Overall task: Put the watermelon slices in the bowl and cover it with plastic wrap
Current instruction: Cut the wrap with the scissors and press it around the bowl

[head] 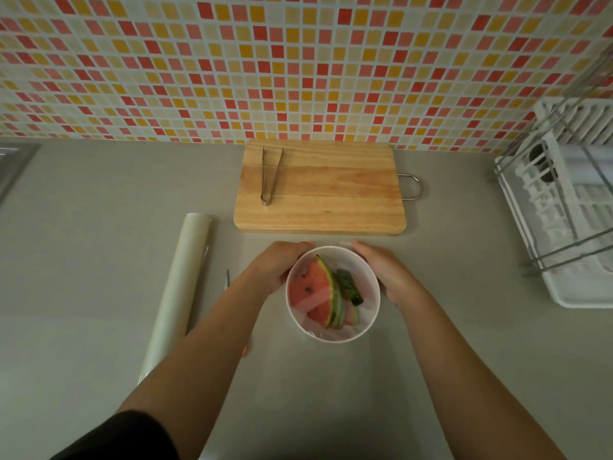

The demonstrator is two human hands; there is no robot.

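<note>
1. Grey worktop [99, 260] below a mosaic-tiled wall; cutting board [331, 194] with tongs [269, 175] at rear.
2. White bowl [332, 339], centre, holding watermelon slices [313, 290] under plastic film [331, 250].
3. Left hand [278, 263], right hand [384, 270]: each grip curled around the bowl's side.
4. Plastic wrap roll [179, 287], left.

A red, orange and cream mosaic wall [298, 61] backs a grey countertop [99, 194] in dim light.

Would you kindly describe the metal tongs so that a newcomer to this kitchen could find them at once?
Find the wooden cutting board against the tiled wall, behind the white bowl. The tongs lie on its left part, arms spread toward the wall. They are the only metal thing lying on the board.
</note>
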